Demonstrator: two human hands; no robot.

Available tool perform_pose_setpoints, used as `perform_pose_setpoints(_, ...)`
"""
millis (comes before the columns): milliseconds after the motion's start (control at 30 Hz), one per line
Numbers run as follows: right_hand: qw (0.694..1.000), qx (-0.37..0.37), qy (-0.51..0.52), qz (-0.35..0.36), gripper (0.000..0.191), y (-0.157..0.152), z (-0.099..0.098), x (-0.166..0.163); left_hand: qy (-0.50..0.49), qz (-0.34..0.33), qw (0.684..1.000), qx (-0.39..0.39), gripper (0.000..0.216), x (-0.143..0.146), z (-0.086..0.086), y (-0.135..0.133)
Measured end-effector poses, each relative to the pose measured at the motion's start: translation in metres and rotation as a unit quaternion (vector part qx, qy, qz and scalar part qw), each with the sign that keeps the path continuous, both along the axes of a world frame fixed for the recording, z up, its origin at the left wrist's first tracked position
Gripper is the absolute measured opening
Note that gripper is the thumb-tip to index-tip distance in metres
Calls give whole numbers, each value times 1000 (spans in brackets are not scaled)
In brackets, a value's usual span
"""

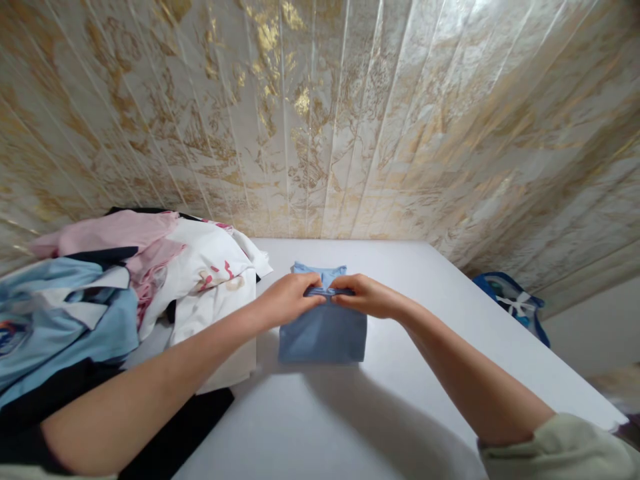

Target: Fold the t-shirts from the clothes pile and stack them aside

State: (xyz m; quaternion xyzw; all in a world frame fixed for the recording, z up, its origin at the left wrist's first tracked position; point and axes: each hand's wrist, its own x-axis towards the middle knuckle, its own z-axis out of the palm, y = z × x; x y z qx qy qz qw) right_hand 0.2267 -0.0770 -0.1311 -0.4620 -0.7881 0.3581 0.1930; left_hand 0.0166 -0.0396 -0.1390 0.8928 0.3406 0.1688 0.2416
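Note:
A blue garment [323, 337], folded into a compact rectangle, is at the middle of the white table [430, 380]. My left hand [295, 297] pinches its upper folded edge from the left, thumb nearer me and fingers over the top. From the other side my right hand [365, 295] grips the same edge, with a small gap between the two hands. Behind them a lighter blue part of the cloth shows. The garment's front panel hangs flat below my fingers and casts a shadow on the table. Its exact kind cannot be made out.
On the left lies a heap of clothes: a light blue collared shirt [65, 307], a pink garment [115, 233], a white one with red marks [210, 260], and black cloth [200, 420]. A blue-edged clear bag [515, 303] sits beyond the right edge. A gold-patterned curtain [310, 133] hangs behind.

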Motion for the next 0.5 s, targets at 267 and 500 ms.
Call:
perform_pose_setpoints(267, 998, 45, -22, -47, 29, 101, -22, 26, 94, 4, 985, 141, 25, 30, -7, 103)
perform_pose_setpoints(500, 990, 50, -93, -98, 18, 146, -52, 33, 113, 13, 986, 122, 22, 50, -42, 151)
